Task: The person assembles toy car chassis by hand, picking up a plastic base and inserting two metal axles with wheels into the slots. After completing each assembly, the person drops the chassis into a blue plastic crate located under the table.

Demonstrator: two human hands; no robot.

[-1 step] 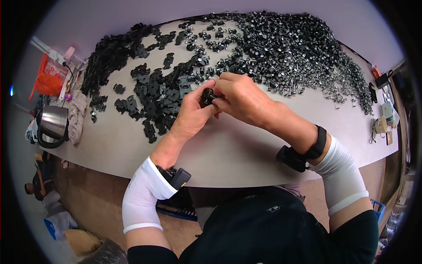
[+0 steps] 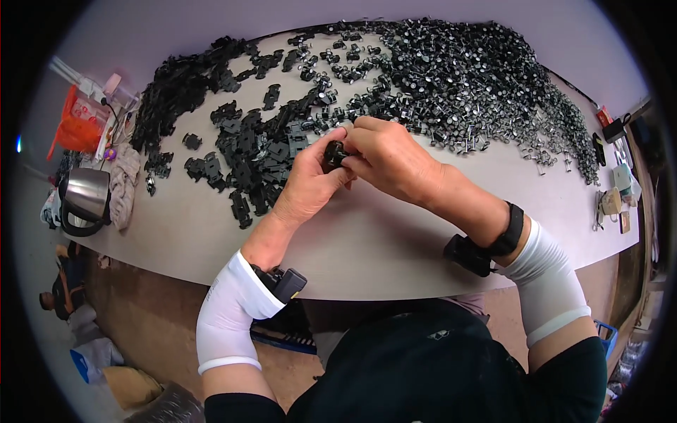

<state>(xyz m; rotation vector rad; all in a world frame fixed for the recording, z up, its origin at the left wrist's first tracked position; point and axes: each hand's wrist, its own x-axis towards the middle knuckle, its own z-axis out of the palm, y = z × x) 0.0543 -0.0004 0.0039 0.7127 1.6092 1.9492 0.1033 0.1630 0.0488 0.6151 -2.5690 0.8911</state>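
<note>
Above the middle of the table (image 2: 395,243), my two hands meet around a small black plastic part (image 2: 333,155). My left hand (image 2: 308,178) curls its fingers and thumb about the part. From the other side my right hand (image 2: 395,158) pinches at it with thumb and fingertips; anything small between them is hidden. Just beyond my left hand lies a heap of flat black plastic pieces (image 2: 250,144). Behind my right hand spreads a big pile of small black parts with shiny metal round-headed pins (image 2: 451,77).
An electric kettle (image 2: 86,194) and a knitted cloth (image 2: 124,185) are at the left table edge, near an orange plastic bag (image 2: 77,132). A cup (image 2: 609,202) stands at the right edge. More black pieces (image 2: 176,84) line the far left. Another person (image 2: 65,285) appears at lower left.
</note>
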